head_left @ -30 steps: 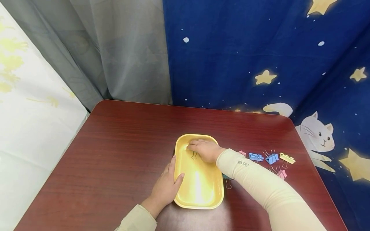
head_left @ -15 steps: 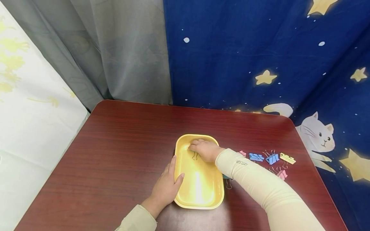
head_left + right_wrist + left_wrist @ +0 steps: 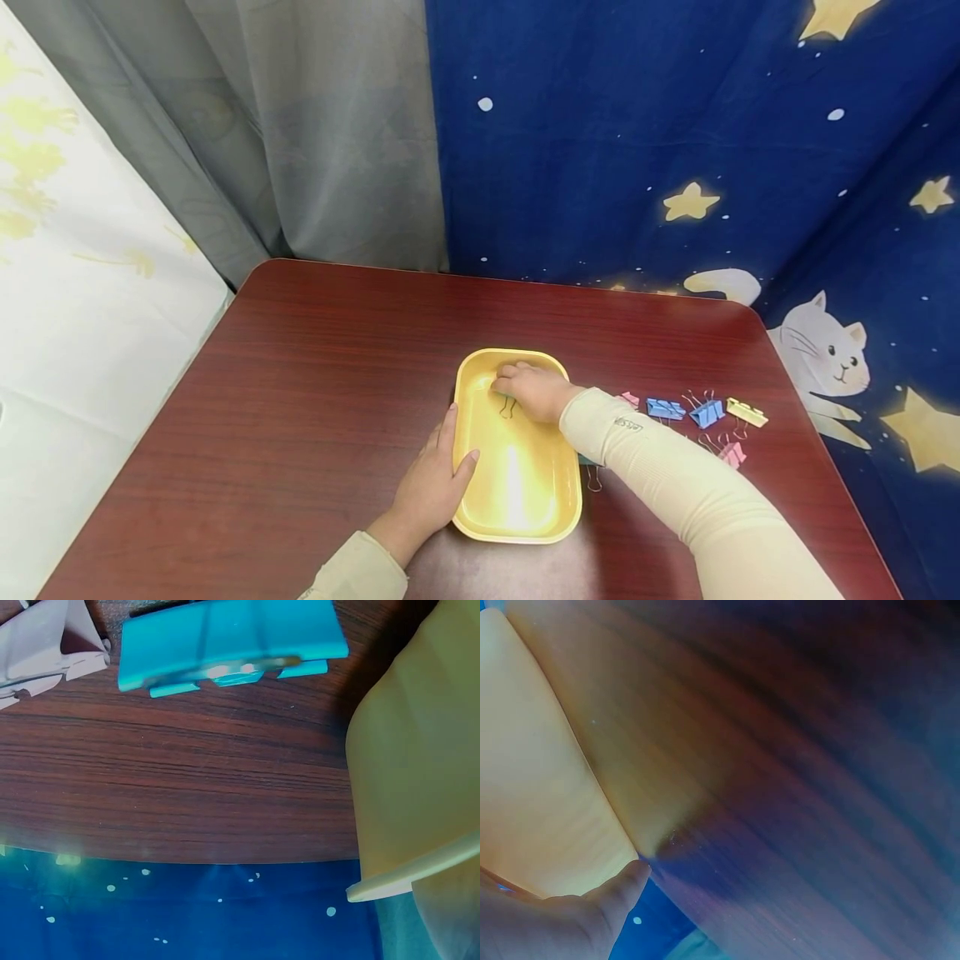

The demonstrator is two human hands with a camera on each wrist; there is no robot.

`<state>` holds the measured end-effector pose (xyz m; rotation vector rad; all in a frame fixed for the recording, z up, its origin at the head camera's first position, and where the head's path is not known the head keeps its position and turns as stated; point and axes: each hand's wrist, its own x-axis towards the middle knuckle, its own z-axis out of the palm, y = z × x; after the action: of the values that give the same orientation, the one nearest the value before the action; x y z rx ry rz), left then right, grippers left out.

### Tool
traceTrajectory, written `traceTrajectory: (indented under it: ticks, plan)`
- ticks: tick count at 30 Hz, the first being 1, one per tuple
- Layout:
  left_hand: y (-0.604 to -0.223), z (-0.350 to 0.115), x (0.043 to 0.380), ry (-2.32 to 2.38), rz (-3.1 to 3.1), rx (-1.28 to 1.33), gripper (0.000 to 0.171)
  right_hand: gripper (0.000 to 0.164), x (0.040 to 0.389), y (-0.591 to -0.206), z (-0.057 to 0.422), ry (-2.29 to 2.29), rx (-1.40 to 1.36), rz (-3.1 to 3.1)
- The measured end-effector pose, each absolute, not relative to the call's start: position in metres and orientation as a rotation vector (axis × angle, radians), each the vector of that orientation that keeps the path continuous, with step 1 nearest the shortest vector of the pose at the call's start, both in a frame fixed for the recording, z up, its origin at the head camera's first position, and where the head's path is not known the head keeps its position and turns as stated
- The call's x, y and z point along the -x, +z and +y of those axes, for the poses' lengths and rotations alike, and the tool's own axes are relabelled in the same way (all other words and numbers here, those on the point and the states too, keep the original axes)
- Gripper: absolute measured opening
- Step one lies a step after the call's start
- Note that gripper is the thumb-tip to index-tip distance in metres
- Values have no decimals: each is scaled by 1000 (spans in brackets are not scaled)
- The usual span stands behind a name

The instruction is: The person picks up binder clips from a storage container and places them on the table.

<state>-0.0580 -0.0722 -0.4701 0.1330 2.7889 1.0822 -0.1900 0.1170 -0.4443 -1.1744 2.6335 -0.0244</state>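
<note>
A yellow tray [image 3: 517, 500] stands on the dark red table, its wall [image 3: 547, 750] filling the left of the left wrist view. My left hand [image 3: 429, 487] grips its left side, fingers along the outside and thumb over the rim. Inside the far end of the tray, my right hand [image 3: 534, 392] pinches a green binder clip [image 3: 509, 407]; mostly its wire handles show, and the fingers hide the rest. On the table just right of the tray lies a teal binder clip [image 3: 232, 641], partly under my right forearm in the head view.
More binder clips lie right of the tray: two blue ones [image 3: 665, 409], a yellow one [image 3: 746, 412], and pink ones [image 3: 732, 454]. My right sleeve [image 3: 675, 475] passes over this side. Grey and blue curtains [image 3: 570, 167] hang behind the table's far edge.
My right fingers have shifted very slightly to the right with the clip, and a sliver of its green body now shows. My left hand has stayed on the tray.
</note>
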Motion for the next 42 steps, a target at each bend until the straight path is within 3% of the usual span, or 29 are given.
traceTrajectory:
  ticks: [23, 42]
  plan:
    - [-472, -72, 58, 1089, 2794, -137, 71, 46, 187, -448, 119, -192, 1139, 2676]
    - [-471, -73, 57, 1092, 2768, -141, 71, 55, 179, -423, 127, -432, 1019, 2745]
